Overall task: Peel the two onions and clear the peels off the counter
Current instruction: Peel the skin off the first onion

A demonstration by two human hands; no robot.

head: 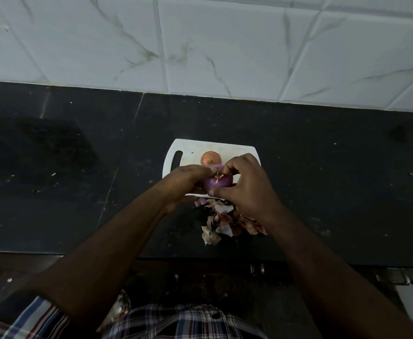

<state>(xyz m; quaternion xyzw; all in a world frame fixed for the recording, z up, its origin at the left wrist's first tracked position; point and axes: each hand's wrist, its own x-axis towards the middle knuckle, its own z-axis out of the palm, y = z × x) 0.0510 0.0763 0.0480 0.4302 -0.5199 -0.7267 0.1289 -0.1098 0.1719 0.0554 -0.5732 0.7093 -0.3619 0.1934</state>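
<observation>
A purple peeled onion (217, 182) is held between both hands above the white cutting board (190, 148). My left hand (184, 181) grips its left side. My right hand (245, 182) wraps its right side, with fingertips pinching the dry brown tip on top of it. Behind them an orange-brown onion (210, 157) with its skin on rests on the board. A heap of pink and brown peels (227, 222) lies on the black counter (78, 192) just in front of the board, partly hidden under my right wrist.
A white marbled tile wall (200, 45) rises behind the counter. The counter's front edge runs below the peels, with dark cabinet fronts and a metal handle (406, 277) at the lower right. Small crumbs dot the counter.
</observation>
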